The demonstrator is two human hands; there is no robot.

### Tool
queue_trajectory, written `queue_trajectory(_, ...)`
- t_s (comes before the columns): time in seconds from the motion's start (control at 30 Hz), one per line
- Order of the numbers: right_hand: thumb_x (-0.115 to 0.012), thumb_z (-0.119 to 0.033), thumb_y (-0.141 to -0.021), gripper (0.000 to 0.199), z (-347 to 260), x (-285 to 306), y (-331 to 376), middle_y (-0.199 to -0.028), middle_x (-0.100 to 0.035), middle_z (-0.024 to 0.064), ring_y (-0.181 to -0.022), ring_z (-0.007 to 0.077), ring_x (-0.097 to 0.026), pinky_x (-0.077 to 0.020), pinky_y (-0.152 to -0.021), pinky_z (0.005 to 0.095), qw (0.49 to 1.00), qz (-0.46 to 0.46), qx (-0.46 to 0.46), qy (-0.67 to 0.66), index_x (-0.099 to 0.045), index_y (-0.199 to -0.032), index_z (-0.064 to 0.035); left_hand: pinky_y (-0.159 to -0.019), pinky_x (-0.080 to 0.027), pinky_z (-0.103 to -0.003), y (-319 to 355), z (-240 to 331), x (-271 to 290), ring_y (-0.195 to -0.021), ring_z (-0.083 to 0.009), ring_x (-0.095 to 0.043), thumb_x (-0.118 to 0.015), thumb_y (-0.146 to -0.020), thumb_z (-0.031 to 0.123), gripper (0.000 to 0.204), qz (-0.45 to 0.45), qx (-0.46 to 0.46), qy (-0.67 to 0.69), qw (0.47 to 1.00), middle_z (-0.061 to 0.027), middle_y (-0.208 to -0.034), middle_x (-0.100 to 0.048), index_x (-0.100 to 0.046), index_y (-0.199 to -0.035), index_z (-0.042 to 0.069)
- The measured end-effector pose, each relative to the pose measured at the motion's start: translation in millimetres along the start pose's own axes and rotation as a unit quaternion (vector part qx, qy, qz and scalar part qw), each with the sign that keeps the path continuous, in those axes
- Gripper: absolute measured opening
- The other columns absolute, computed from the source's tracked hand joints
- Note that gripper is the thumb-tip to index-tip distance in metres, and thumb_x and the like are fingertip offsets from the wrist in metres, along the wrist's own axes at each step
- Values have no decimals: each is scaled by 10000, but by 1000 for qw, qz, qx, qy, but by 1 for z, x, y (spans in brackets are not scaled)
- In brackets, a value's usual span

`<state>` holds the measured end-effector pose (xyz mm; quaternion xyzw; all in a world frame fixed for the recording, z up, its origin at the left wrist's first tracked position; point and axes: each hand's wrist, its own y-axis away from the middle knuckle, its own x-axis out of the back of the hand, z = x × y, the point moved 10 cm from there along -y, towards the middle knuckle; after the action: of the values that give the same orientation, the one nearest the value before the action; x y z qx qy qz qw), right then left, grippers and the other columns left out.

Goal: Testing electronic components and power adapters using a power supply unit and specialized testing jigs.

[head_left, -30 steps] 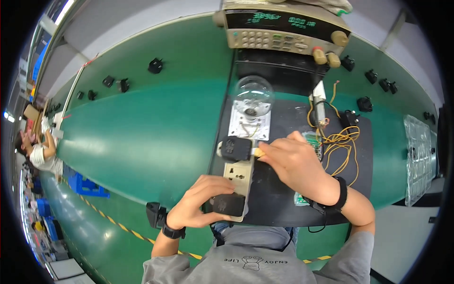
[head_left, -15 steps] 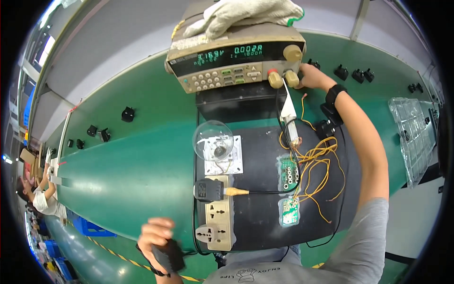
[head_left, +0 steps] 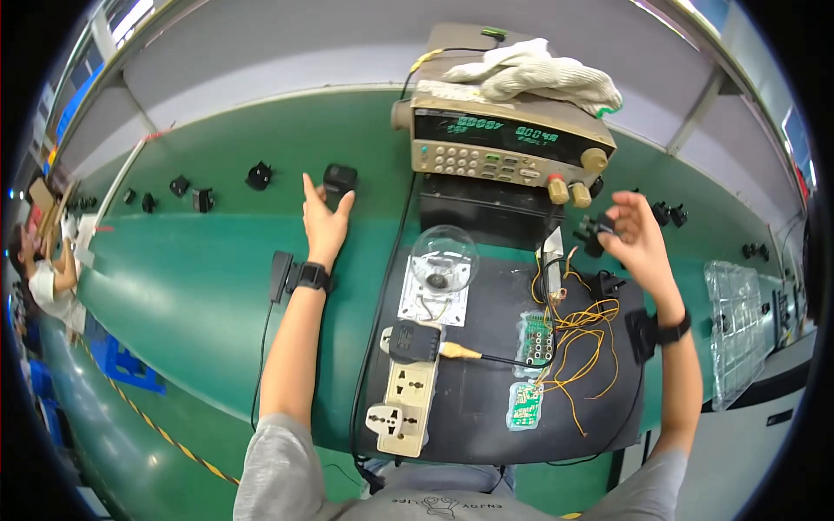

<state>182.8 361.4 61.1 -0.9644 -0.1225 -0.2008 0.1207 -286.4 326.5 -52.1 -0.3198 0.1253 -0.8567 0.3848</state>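
Observation:
My left hand (head_left: 324,227) reaches over the green bench, thumb and fingers apart. Just past its fingertips is a black power adapter (head_left: 340,179); whether they still touch is unclear. In my right hand (head_left: 641,243), thumb and fingertips grip a small black plug adapter (head_left: 596,234), held in front of the bench-top test instrument (head_left: 512,143). Another black adapter (head_left: 413,341) sits in the beige power strip (head_left: 408,408), with a yellow-ended black cable (head_left: 504,359) running right from it. Beside the strip, a clear dome (head_left: 444,252) covers part of a white square base.
White gloves (head_left: 547,76) lie on the instrument. Yellow wires (head_left: 599,334) tangle beside two green circuit boards (head_left: 525,405) on the black mat. Several black plugs (head_left: 202,201) line the bench's far left. A clear plastic tray (head_left: 738,339) lies at right; another person (head_left: 52,278) works far left.
My left hand has gone from the near edge, where it held a dark object, to the far adapter. My right hand has left the instrument's terminals and now holds a plug adapter. The view has shifted.

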Motion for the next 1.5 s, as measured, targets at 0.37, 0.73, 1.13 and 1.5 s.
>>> queue_trajectory(0.37, -779, -8, -638, 514, -142, -211, 146, -1080, -619, 180, -815, 256, -581, -489, -672, 310, 917, -324, 213, 87, -517, -1077, 38, -973, -322, -441, 68, 49, 57, -1121, -386, -357, -664, -738, 150, 643, 44, -56, 33, 997, -241, -1203, -374, -338, -1255, -50)
queue_trajectory(0.73, -774, -21, -632, 464, -179, -270, 177, -1110, -589, 202, -787, 283, -558, -480, -681, 341, 866, -349, 280, 224, -579, -1043, 73, -951, -339, -416, 76, 25, 68, -1130, -366, -330, -641, -771, 144, 456, -7, 53, 118, 992, -210, -1205, -337, -440, -1151, -11)
queue_trajectory(1.13, -757, -100, -669, 332, -146, -190, 131, -929, -649, 78, -810, 228, -578, -387, -746, 319, 899, -48, 261, 350, -656, -973, -15, -873, -423, -336, 140, 180, 72, -1008, -254, -551, -790, -684, 297, 517, -365, -281, 286, 840, -88, -1062, -592, -592, -1094, 52)
queue_trajectory(1.5, -710, -97, -747, 140, -121, -179, 117, -690, -634, 70, -613, 178, -545, -348, -694, 292, 943, -77, 237, 220, -694, -861, -18, -800, -442, -326, 156, 174, 49, -877, -238, -574, -821, -632, 249, 481, -502, -188, 212, 817, -68, -970, -657, -642, -1047, 86)
